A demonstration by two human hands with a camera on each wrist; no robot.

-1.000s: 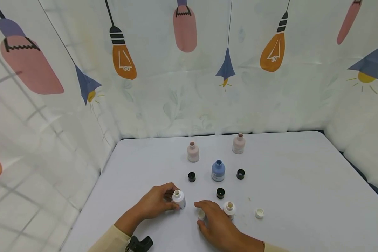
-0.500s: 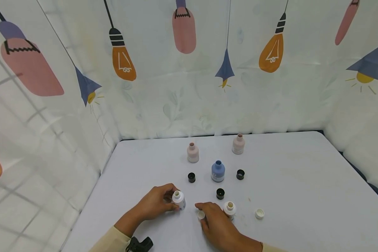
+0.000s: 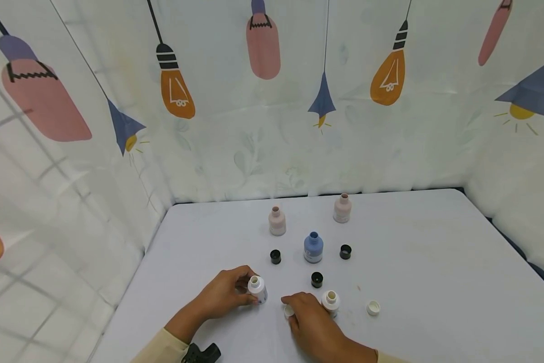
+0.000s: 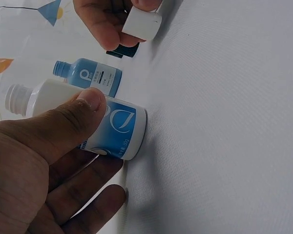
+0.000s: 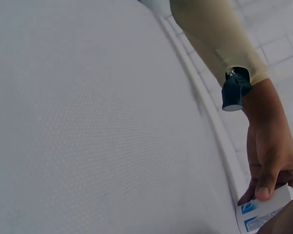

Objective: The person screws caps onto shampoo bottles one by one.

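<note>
My left hand grips a small white bottle with an open, capless neck. In the left wrist view the thumb lies across the bottle's blue-and-white label, and the lower fingers stick out loosely. To its right, my right hand pinches a white bottle cap low over the table, between thumb and fingers. That cap shows more plainly in the left wrist view, as a white cap held near the tabletop. A second capless white bottle stands upright just behind the right hand, partly covered by it.
On the white table, a blue bottle stands ahead of the hands. Behind it are two pale pink bottles, one left and one right. Three black caps, one being the nearest cap, lie around them. Another white cap lies right.
The right hand's thumb and fingers have closed in on the white cap. The left hand and its bottle stay in place.
</note>
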